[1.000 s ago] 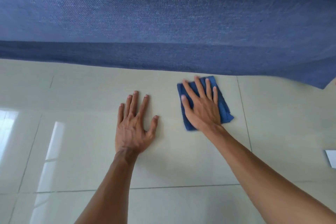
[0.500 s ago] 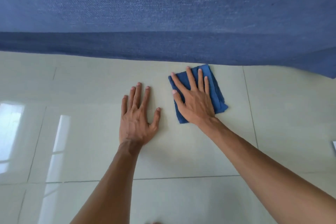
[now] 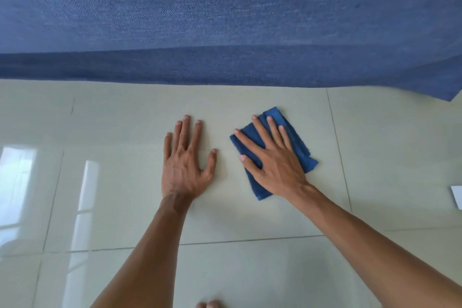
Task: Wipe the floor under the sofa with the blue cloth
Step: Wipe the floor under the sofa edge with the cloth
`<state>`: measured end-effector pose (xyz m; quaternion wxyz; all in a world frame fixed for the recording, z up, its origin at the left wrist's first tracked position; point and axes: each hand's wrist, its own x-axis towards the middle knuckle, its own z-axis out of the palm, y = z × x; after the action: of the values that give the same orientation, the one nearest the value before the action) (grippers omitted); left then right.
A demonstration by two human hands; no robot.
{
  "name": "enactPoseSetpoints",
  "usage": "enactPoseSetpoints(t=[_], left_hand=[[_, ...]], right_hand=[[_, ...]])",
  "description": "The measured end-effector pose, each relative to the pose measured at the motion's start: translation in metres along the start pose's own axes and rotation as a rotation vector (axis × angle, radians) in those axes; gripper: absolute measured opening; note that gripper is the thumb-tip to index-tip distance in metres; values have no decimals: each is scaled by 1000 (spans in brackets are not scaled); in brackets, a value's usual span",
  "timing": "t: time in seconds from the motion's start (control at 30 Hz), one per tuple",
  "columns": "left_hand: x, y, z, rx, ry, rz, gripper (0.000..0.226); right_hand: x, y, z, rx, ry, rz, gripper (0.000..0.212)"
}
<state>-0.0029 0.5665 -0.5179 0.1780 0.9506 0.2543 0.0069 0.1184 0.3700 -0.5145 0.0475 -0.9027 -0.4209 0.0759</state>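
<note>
A folded blue cloth [image 3: 298,142] lies flat on the pale tiled floor [image 3: 250,270], a short way in front of the sofa's lower edge. My right hand [image 3: 271,160] presses down on it, palm flat and fingers spread, pointing toward the sofa. My left hand [image 3: 186,164] rests flat on the bare tile to the left of the cloth, fingers apart, holding nothing. The blue fabric sofa [image 3: 225,20] fills the top of the view; the floor beneath it is hidden.
The sofa's bottom hem [image 3: 225,70] runs across the view and dips at the right corner [image 3: 447,92]. A white object [image 3: 457,195] lies at the right edge. Window glare [image 3: 85,195] shines on the left tiles. Toes [image 3: 208,304] show at the bottom edge.
The cloth and my right hand have drawn back from the sofa's edge toward me, leaving a gap of bare tile. My left hand stays planted on the floor.
</note>
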Motion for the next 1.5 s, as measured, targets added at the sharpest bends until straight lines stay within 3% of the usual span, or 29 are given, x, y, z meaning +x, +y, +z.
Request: enactPoseSetpoints(t=[0.2, 0.4, 0.57, 0.9, 1.03, 1.27, 1.5], left_hand=[[0, 1, 1, 9, -6, -10, 75], [0, 0, -3, 2, -19, -18, 74], [-1, -2, -3, 6, 15, -6, 74], [-3, 1, 0, 4, 24, -4, 74], [5, 17, -13, -61, 72, -75, 68], [73, 91, -31, -14, -176, 76, 45], [82, 102, -52, -106, -301, -181, 29]], right_hand=[[68, -30, 3, 86, 79, 458, 58], [39, -29, 7, 74, 84, 230, 54], [4, -29, 7, 71, 51, 204, 53], [43, -18, -17, 174, 37, 257, 56], [48, 13, -42, 103, 54, 213, 39], [77, 28, -78, 55, -179, 225, 39], [75, 30, -115, 48, -289, 213, 22]])
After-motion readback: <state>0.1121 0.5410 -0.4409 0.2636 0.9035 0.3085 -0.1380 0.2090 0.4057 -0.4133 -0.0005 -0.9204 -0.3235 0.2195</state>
